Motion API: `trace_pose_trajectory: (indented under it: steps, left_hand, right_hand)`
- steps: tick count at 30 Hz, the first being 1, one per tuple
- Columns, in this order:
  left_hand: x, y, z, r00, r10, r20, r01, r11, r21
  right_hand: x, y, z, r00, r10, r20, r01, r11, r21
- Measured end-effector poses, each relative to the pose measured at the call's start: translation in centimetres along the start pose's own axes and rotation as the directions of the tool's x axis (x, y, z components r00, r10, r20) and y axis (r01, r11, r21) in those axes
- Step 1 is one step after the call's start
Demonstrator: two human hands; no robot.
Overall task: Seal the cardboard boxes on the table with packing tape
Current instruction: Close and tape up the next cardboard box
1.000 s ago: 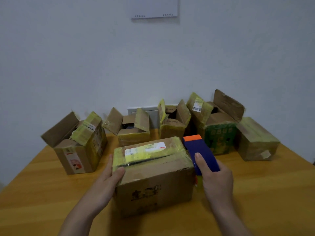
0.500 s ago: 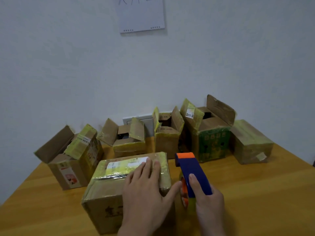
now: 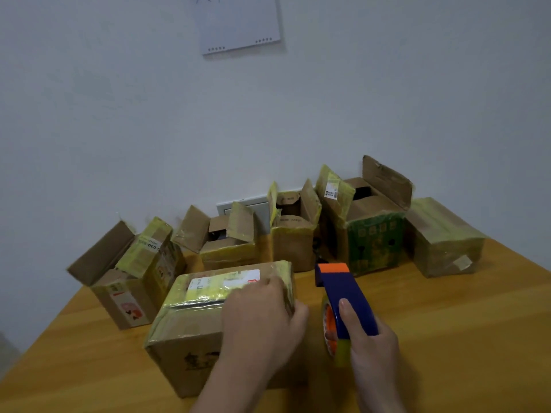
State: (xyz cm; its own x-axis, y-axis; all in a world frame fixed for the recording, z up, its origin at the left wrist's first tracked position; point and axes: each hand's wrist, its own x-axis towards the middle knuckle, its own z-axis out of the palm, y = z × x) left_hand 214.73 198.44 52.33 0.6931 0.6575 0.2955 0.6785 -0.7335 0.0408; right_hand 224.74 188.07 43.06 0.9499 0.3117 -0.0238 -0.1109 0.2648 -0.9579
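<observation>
Wooden counter (image 3: 447, 338) carries a far row of cardboard boxes (image 3: 298, 245), most with flaps up. A closed box (image 3: 185, 329) sits near, left of centre. The left hand (image 3: 259, 320) lies spread flat on its top. Just right of the box, the right hand (image 3: 372, 350) grips a blue tape dispenser (image 3: 346, 293).

"030" on the left box (image 3: 131, 293)
</observation>
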Motion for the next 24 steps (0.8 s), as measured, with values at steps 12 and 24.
trace_pose_trajectory:
  steps: [12, 24]
  left_hand:
    - [7.2, -0.9, 1.5, 0.964, 0.05, 0.26, -0.002, 0.983, -0.181]
    - [0.7, -11.7, -1.0, 0.939, -0.298, 0.171, 0.332, 0.916, -0.226]
  right_hand:
    - [-0.2, -0.1, -0.5, 1.0, 0.023, 0.013, -0.023, 1.0, 0.015]
    - [-1.1, -0.4, -0.8, 0.999, -0.009, 0.043, 0.01, 1.0, -0.023]
